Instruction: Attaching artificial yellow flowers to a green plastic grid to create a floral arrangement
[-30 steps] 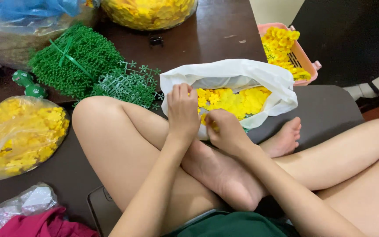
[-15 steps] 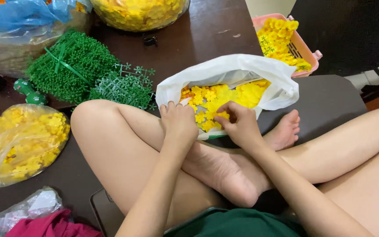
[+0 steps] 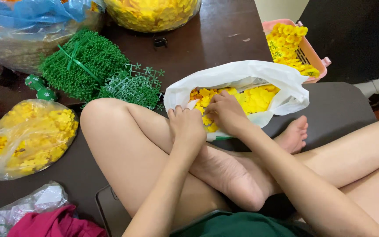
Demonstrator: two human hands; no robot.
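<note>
From the head view, both hands meet at the near lip of the white bag [image 3: 242, 77] of yellow flowers [image 3: 253, 98]: the left hand [image 3: 188, 125] curls on the edge, and the right hand [image 3: 227, 113] pinches among the flowers just ahead. The step looks like picking out single flowers, which seems to call for a fine fingertip pinch; green stems [image 3: 84, 66] lie well left of the hands.

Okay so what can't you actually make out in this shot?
Head view only:
- Fingertips of the right hand: buried among the yellow flower pieces, so any grip is unclear.
- What the left hand pinches: too small, hidden by its own fingers.
- Bottom of the white bag: covered by both hands.
- Clear bag at top: cut off by the frame edge.
</note>
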